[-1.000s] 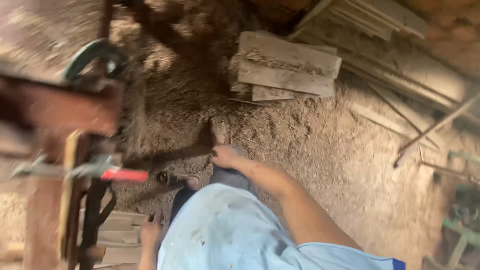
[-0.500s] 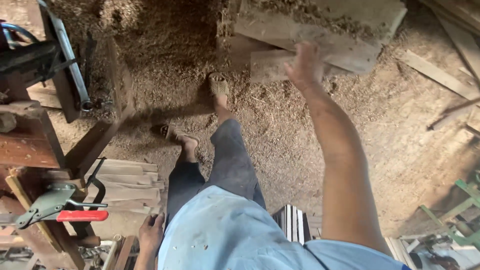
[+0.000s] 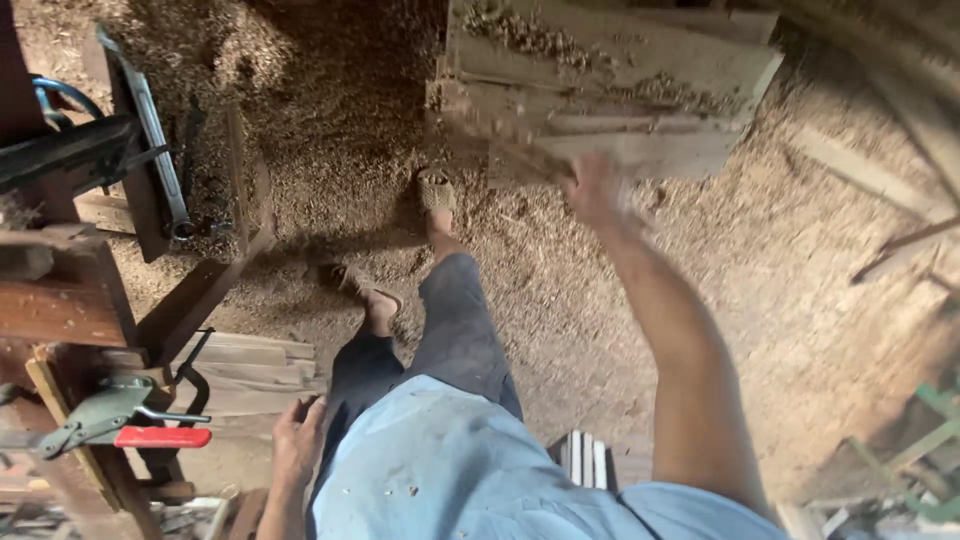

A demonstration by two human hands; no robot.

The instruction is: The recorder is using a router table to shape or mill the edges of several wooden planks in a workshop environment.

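My right hand [image 3: 592, 188] is stretched out ahead and blurred, closed on the near end of a short wooden plank [image 3: 520, 160] that angles up and left toward a stack of sawdust-covered boards [image 3: 620, 80]. Beside my hip my left hand [image 3: 297, 438] hangs with fingers loosely apart, holding nothing. Both feet in sandals stand on the sawdust floor [image 3: 340, 120], the forward one [image 3: 437, 192] just short of the stack.
A wooden workbench [image 3: 60, 300] with a red-handled clamp [image 3: 130, 432] and dark metal machine parts [image 3: 140, 150] fills the left. More cut boards [image 3: 250, 370] lie by my left leg. Loose timber strips [image 3: 880, 180] and a green frame [image 3: 930, 430] lie on the right.
The view has tilted down and come closer to the board stack. My right hand dropped from the stack's edge and now grips a plank, moving fast. My left hand stayed at my side.
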